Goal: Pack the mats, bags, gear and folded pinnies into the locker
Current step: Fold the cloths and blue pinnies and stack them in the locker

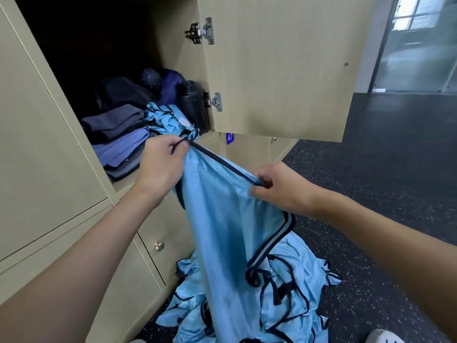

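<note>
A light-blue pinny [222,219] with dark trim hangs stretched between my hands in front of the open locker [173,58]. My left hand [160,162] pinches its dark upper edge at the left end. My right hand [277,186] pinches the same edge at the right end. A heap of more blue pinnies [284,298] lies on the floor below. Inside the locker sit folded blue pinnies [170,120], stacked folded mats [118,139], a dark bag [123,92] and a black bottle [193,102].
The locker door [279,70] stands open to the right, above my right hand. Closed lockers with brass knobs [159,246] lie below and to the left. Dark speckled floor [383,181] spreads to the right. A white shoe [380,336] shows at the bottom edge.
</note>
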Demonstrator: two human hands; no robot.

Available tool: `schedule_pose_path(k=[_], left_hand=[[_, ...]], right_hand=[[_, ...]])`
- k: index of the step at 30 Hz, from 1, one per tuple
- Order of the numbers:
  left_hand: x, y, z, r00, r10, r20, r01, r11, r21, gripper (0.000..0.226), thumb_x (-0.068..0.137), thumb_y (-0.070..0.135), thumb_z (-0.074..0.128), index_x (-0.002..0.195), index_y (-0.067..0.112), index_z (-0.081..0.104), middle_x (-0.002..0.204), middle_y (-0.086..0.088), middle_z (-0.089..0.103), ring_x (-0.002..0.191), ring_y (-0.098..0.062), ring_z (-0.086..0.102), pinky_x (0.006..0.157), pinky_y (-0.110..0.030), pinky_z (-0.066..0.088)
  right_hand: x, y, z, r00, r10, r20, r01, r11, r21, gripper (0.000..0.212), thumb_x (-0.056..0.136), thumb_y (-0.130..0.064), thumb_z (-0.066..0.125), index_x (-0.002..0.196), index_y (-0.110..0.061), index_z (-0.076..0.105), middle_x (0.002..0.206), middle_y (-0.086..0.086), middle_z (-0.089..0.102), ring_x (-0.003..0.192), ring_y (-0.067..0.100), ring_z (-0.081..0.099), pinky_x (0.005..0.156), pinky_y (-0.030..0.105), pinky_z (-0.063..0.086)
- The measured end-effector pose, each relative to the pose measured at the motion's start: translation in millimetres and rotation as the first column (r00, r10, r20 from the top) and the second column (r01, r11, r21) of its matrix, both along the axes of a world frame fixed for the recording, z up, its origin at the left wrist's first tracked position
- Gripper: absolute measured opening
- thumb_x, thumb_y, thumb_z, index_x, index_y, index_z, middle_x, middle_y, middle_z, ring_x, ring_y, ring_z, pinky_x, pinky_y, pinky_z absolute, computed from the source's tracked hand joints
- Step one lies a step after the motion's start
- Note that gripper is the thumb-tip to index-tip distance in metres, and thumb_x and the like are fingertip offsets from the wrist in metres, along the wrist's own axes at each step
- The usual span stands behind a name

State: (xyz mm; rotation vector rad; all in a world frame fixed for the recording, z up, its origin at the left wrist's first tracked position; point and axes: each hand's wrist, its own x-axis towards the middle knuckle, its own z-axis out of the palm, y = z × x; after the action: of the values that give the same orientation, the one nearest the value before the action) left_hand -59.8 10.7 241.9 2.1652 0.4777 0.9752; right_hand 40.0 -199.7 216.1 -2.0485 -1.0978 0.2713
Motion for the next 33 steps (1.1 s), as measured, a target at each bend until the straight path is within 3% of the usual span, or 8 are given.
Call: schedule_pose_path(k=[3,7,11,16,20,24,28,33], left_hand=[[-6.8,-3.7,-2.6,0.986,-0.031,-0.164,0.049,0.993,0.109,0.009,0.095,0.014,0.062,0.101,0.008,0.064,0.089,0.001,0.06,0.081,-0.015,0.054,0.077,-0.03,0.045],[-12.1,-40.1,-16.7,0.807,-0.432,-0.401,0.463,0.886,-0.024,0.063,0.083,0.022,0.079,0.139,0.024,0.051,0.124,0.014,0.064,0.121,0.003,0.054,0.107,-0.016,0.035],[-6.0,-47.8,-18.2,0.809,-0.524,-0.268,0.52,0.849,-0.089,0.01,0.092,0.004,0.067,0.096,0.01,0.073,0.077,0.009,0.068,0.068,0.004,0.057,0.068,-0.01,0.043],[-4.1,-32.9,-2.4,0.961,-0.277,0.002,0.277,0.959,-0.058,0.018,0.098,0.011,0.059,0.082,0.007,0.068,0.057,0.01,0.062,0.052,0.003,0.048,0.056,-0.015,0.04],[-4.0,-19.0,0.6,0.99,-0.14,-0.014,0.137,0.983,-0.124,0.007,0.097,0.018,0.061,0.094,0.013,0.066,0.08,0.002,0.066,0.074,-0.012,0.058,0.072,-0.027,0.046],[-9.6,-37.7,-11.2,0.839,-0.449,-0.308,0.432,0.893,-0.126,0.062,0.083,0.027,0.08,0.137,0.026,0.051,0.116,0.015,0.068,0.107,0.003,0.062,0.095,-0.018,0.045],[-4.6,-48.9,-10.6,0.858,-0.487,-0.161,0.47,0.872,-0.137,0.014,0.093,0.006,0.064,0.099,0.016,0.072,0.082,0.007,0.075,0.075,-0.001,0.064,0.073,-0.016,0.048],[-4.8,-38.3,7.3,0.955,-0.281,0.1,0.294,0.942,-0.162,0.018,0.097,0.014,0.062,0.081,0.013,0.071,0.076,-0.024,0.067,0.07,-0.019,0.052,0.068,-0.033,0.042]], right_hand=[[-2.6,-2.9,6.6,0.998,-0.02,0.055,0.019,1.0,0.007,0.035,0.095,-0.008,0.054,0.063,-0.011,0.04,0.059,0.001,0.036,0.043,0.006,0.028,0.042,0.016,0.025],[-13.1,2.0,13.5,0.993,0.074,0.088,-0.078,0.996,0.044,0.036,0.095,-0.006,0.054,0.06,-0.012,0.045,0.054,-0.007,0.033,0.044,0.006,0.027,0.042,0.016,0.024],[-14.5,4.4,13.9,0.996,0.06,0.062,-0.066,0.993,0.097,0.018,0.095,-0.01,0.059,0.082,0.001,0.066,0.058,-0.004,0.043,0.044,0.004,0.032,0.044,0.015,0.028],[-8.6,-1.4,10.8,1.0,-0.014,0.002,0.014,0.993,0.12,0.013,0.093,-0.016,0.065,0.085,-0.005,0.063,0.068,-0.001,0.05,0.05,0.001,0.038,0.049,0.014,0.033],[-3.7,-1.0,4.5,0.996,-0.071,-0.054,0.079,0.981,0.177,0.022,0.095,-0.017,0.06,0.093,0.005,0.06,0.077,0.007,0.053,0.067,0.013,0.045,0.056,0.025,0.037],[-12.4,6.8,11.8,0.998,-0.05,0.031,0.041,0.974,0.222,0.015,0.096,-0.008,0.056,0.082,-0.006,0.062,0.07,-0.003,0.056,0.058,-0.001,0.045,0.056,0.014,0.036],[-19.0,9.9,11.9,1.0,-0.018,0.009,0.015,0.971,0.237,0.013,0.094,-0.007,0.059,0.084,-0.013,0.063,0.071,-0.003,0.058,0.054,-0.005,0.046,0.057,0.01,0.038],[-20.8,7.7,6.7,0.992,0.062,-0.108,-0.045,0.987,0.156,0.018,0.089,-0.013,0.07,0.092,0.003,0.062,0.081,0.013,0.067,0.067,0.011,0.057,0.061,0.025,0.051]])
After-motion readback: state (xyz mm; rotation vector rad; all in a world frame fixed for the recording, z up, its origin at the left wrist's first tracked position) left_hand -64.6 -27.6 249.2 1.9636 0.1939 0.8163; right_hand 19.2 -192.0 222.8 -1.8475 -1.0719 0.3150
